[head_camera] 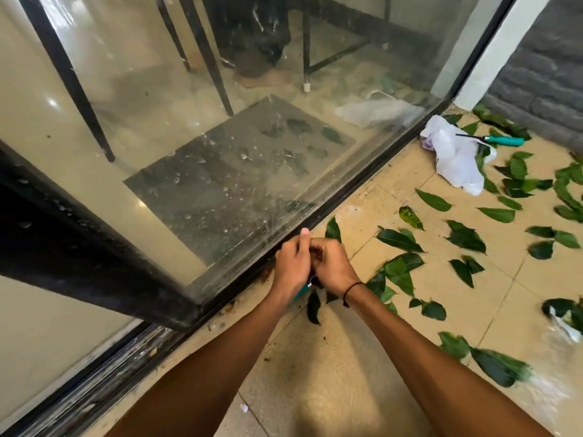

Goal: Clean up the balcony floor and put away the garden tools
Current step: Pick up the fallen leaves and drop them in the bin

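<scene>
My left hand (291,266) and my right hand (331,268) are pressed together low over the tiled floor, close to the glass door's black track. A teal-handled garden tool (302,289) pokes out below my left hand, which grips it; most of the tool is hidden by both hands. My right hand's fingers curl toward the same spot, and what they hold is hidden. Several green leaves (399,240) lie scattered on the beige tiles to the right. A second teal-handled tool (501,140) lies at the far right beside a white plastic bag (454,156).
A large sliding glass door (220,152) with a black frame fills the left side, its dirty track (151,342) running diagonally. A grey brick wall (549,74) closes off the far right. More leaves (498,367) lie near my right forearm.
</scene>
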